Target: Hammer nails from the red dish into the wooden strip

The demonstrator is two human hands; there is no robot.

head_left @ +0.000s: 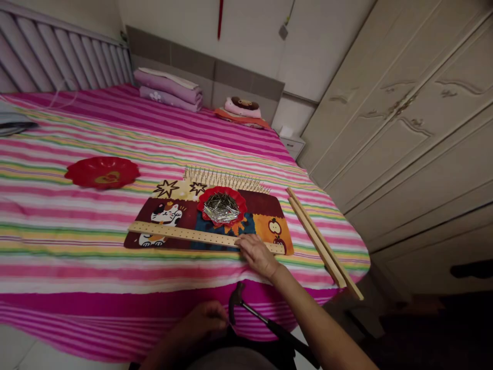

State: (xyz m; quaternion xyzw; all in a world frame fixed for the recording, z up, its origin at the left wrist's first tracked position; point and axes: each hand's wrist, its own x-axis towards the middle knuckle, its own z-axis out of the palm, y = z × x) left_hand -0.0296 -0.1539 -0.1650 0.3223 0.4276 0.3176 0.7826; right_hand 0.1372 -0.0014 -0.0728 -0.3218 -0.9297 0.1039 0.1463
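Note:
A pale wooden strip dotted with rows of small holes or marks lies across a patterned mat. My right hand grips the strip near its right end, fingers over the top. Low in the view, my left hand is in shadow with its fingers curled together; whatever they hold, if anything, is hidden. Just right of it is a claw hammer with a black handle, slanting down under my right forearm. On the mat, behind the strip, a red scalloped dish holds a heap of loose nails.
Behind the mat is wood bristling with upright nails. Two long wooden bars lie at the right edge of the striped bed. A second red dish sits at left. Folded bedding is stacked near the headboard; a wardrobe stands right.

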